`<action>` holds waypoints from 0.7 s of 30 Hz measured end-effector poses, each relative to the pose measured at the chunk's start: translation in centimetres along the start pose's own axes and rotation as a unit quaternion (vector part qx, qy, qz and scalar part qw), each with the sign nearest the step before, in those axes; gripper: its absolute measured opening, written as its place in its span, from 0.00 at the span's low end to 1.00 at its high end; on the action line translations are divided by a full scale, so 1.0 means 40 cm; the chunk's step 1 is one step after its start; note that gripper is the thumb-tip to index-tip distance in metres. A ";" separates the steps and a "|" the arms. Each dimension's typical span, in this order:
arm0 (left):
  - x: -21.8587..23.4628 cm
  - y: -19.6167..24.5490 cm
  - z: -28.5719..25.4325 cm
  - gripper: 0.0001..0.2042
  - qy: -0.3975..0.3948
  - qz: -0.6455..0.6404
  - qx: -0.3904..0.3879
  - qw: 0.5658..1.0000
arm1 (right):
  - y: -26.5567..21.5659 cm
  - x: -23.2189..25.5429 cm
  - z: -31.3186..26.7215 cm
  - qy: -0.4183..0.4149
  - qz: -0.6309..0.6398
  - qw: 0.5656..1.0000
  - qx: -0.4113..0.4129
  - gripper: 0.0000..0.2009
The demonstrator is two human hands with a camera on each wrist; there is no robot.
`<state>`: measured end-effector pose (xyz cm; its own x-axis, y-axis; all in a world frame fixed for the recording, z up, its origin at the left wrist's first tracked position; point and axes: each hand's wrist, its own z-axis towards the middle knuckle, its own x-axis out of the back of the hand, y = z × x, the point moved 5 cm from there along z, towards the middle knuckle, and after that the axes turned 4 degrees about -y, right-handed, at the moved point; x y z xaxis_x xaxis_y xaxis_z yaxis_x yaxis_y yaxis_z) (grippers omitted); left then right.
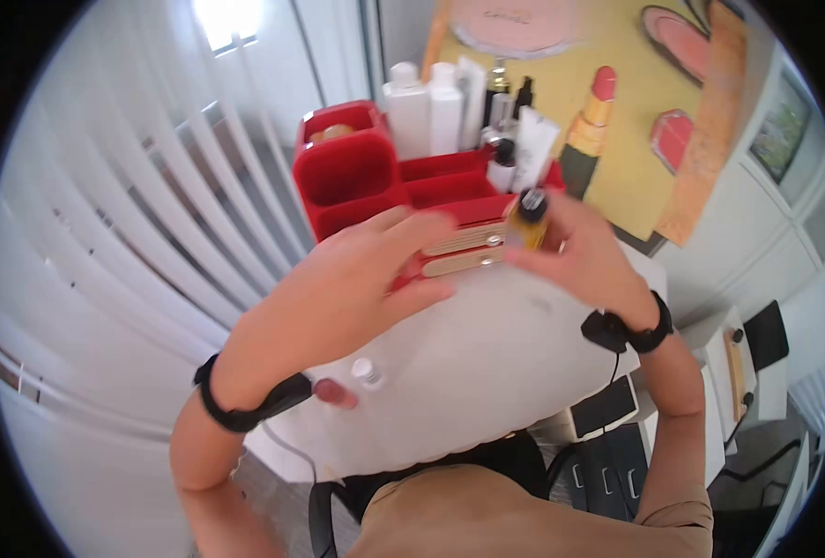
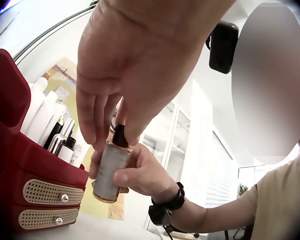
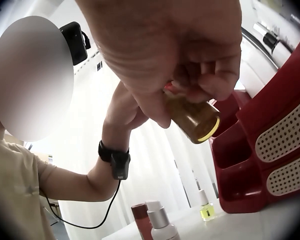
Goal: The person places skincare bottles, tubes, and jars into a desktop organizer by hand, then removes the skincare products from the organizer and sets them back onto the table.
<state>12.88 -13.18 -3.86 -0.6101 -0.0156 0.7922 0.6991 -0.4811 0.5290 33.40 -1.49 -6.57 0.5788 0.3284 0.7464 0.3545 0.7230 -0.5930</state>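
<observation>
My right hand point(image 1: 585, 256) grips a small glass bottle point(image 1: 529, 219) with a black cap, in front of the right side of a red organizer point(image 1: 347, 177). Amber liquid shows through the bottle's base point(image 3: 192, 120) in the right wrist view. From the left wrist, a pale label point(image 2: 111, 172) faces me, with the right thumb over its lower edge. My left hand point(image 1: 338, 279) hovers before the organizer's left part, fingers stretched toward the bottle, a gap between them in the head view. The left fingers overlap the cap point(image 2: 120, 135) in the left wrist view.
White bottles point(image 1: 407, 112) and tubes fill the organizer's back; two woven-front drawers point(image 1: 464, 240) face me. On the white table point(image 1: 515, 344) are a white-capped bottle point(image 1: 366, 372) and a reddish tube point(image 1: 333, 392). A small yellow-liquid bottle point(image 3: 206, 210) stands near the organizer. Blinds point(image 1: 152, 232) hang left.
</observation>
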 end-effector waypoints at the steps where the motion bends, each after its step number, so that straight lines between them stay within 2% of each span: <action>1: 0.002 -0.022 -0.021 0.19 -0.032 0.010 0.052 0.998 | 0.051 0.053 0.005 0.076 0.025 0.995 -0.053 0.25; 2: -0.011 -0.049 -0.044 0.21 -0.090 0.036 0.062 0.993 | 0.120 0.105 0.023 0.110 0.012 0.994 -0.020 0.26; 3: -0.029 -0.076 -0.066 0.23 -0.148 0.064 0.076 0.984 | 0.138 0.143 0.040 0.173 0.026 0.985 0.005 0.24; 4: -0.033 -0.079 -0.081 0.23 -0.151 0.065 0.073 0.984 | 0.149 0.172 0.050 0.234 0.041 0.971 0.031 0.24; 5: -0.050 -0.090 -0.101 0.23 -0.221 0.081 0.108 0.966 | 0.161 0.183 0.063 0.237 0.042 0.970 0.030 0.24; 6: -0.069 -0.100 -0.122 0.23 -0.288 0.098 0.142 0.942 | 0.181 0.184 0.077 0.210 0.063 0.976 -0.012 0.23; 7: -0.079 -0.101 -0.132 0.23 -0.288 0.101 0.140 0.942 | 0.199 0.179 0.087 0.182 0.085 0.978 -0.054 0.23; 8: -0.092 -0.105 -0.144 0.22 -0.301 0.097 0.148 0.937 | 0.206 0.177 0.091 0.185 0.085 0.978 -0.053 0.23; 10: -0.111 -0.111 -0.161 0.22 -0.313 0.095 0.156 0.932 | 0.234 0.146 0.107 0.128 0.041 0.987 -0.086 0.20; 11: -0.119 -0.113 -0.168 0.21 -0.325 0.107 0.171 0.924 | 0.257 0.139 0.123 0.106 0.037 0.993 -0.046 0.20; 12: -0.125 -0.118 -0.173 0.20 -0.338 0.119 0.186 0.915 | 0.287 0.137 0.125 0.106 0.039 0.993 -0.045 0.20; 14: -0.132 -0.127 -0.177 0.20 -0.342 0.106 0.199 0.912 | 0.300 0.131 0.129 0.074 -0.088 0.991 -0.075 0.23; 15: -0.138 -0.133 -0.180 0.19 -0.347 0.092 0.211 0.909 | 0.305 0.133 0.125 0.073 -0.087 0.991 -0.074 0.23; 18: -0.148 -0.157 -0.178 0.18 -0.350 0.109 0.189 0.911 | 0.283 0.151 0.103 0.157 -0.020 0.986 -0.053 0.27; 19: -0.144 -0.169 -0.180 0.18 -0.351 0.105 0.209 0.907 | 0.279 0.152 0.101 0.173 -0.012 0.983 -0.054 0.28; 21: -0.142 -0.155 -0.173 0.18 -0.333 0.150 0.078 0.928 | 0.262 0.157 0.095 0.194 -0.040 0.980 -0.026 0.27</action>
<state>9.43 -16.16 -13.75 -0.0507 0.4421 0.8955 0.8776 -0.4082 0.2512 37.98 10.46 -6.94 0.7799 0.0097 0.6259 0.4404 0.7021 -0.5596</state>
